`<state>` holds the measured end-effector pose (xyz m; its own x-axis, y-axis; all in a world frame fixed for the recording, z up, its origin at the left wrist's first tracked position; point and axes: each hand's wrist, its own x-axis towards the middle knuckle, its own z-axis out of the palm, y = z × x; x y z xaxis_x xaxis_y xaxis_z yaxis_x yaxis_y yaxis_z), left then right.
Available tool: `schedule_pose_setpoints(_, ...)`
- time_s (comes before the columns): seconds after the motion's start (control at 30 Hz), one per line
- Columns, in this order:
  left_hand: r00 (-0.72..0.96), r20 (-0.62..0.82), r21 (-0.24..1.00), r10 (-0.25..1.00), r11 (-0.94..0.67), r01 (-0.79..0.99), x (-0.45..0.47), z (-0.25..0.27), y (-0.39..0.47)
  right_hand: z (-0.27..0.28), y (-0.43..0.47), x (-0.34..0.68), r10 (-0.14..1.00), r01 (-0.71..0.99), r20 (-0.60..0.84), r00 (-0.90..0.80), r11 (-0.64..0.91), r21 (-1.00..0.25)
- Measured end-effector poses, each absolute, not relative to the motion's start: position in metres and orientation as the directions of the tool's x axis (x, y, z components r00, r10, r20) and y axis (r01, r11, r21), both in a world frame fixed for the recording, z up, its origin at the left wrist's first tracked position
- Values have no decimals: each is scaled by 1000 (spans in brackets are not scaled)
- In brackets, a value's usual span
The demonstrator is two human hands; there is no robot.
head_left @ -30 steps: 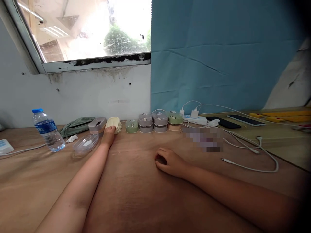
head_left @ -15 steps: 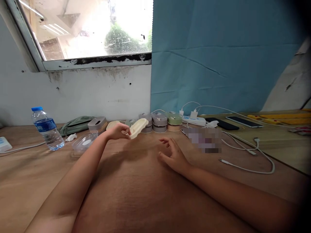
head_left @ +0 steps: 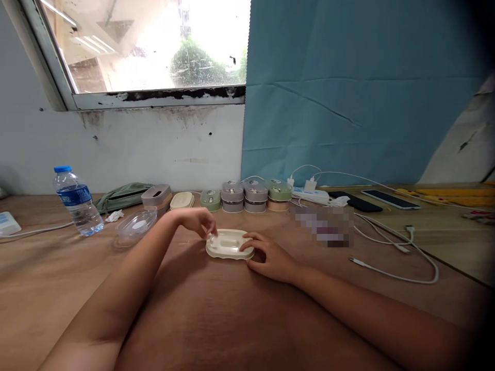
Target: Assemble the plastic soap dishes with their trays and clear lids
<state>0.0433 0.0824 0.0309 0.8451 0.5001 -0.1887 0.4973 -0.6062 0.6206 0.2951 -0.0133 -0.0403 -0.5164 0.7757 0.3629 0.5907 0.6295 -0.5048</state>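
Note:
A cream plastic lunch box lid [head_left: 229, 242], oval with a raised bar in its recessed middle, lies flat on the brown table between my hands. My left hand [head_left: 198, 221] has curled fingers that grip its left end. At the right end, my right hand [head_left: 273, 257] holds the lid, fingers over the rim and thumb at the near edge. Behind it stand a small green box [head_left: 211, 200], grey stacked boxes [head_left: 232, 196] and a green-topped box [head_left: 279, 195]. A second cream piece [head_left: 182, 201] sits beyond my left wrist.
On the left are a water bottle [head_left: 77, 201], a clear plastic container [head_left: 135, 225], a green pouch [head_left: 124, 197] and a grey box [head_left: 155, 197]. To the right lie white cables [head_left: 402, 281], a power strip [head_left: 311, 195] and phones [head_left: 390, 199]. One patch is pixelated.
My left hand has brought the cream lid down from a tilted, raised position to the table, nearer me. My right hand has come to hold its right end.

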Motion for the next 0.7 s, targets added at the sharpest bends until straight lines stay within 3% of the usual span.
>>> schedule_pose_setpoints(0.07,737,25,625,675,-586,516,23,37,91,-40,-14,295,767,581,351,-536,638,-505)
schedule_pose_setpoints(0.13,428,288,519,857,-515,682,-3,39,100,-40,-14,294,768,585,354,-534,637,-502)
schedule_pose_setpoints(0.2,58,466,311,883,-225,923,-30,34,110,-40,-14,293,775,594,354,-524,630,-501)
schedule_pose_setpoints(0.3,-119,512,257,851,-20,966,-62,18,118,-39,-14,292,775,597,357,-522,631,-496)
schedule_pose_setpoints(0.4,-183,493,233,851,73,970,-78,3,122,-40,-14,291,771,592,364,-523,636,-495)
schedule_pose_setpoints(0.7,-194,481,218,855,97,971,-85,0,129,-40,-13,292,758,580,380,-529,651,-491)
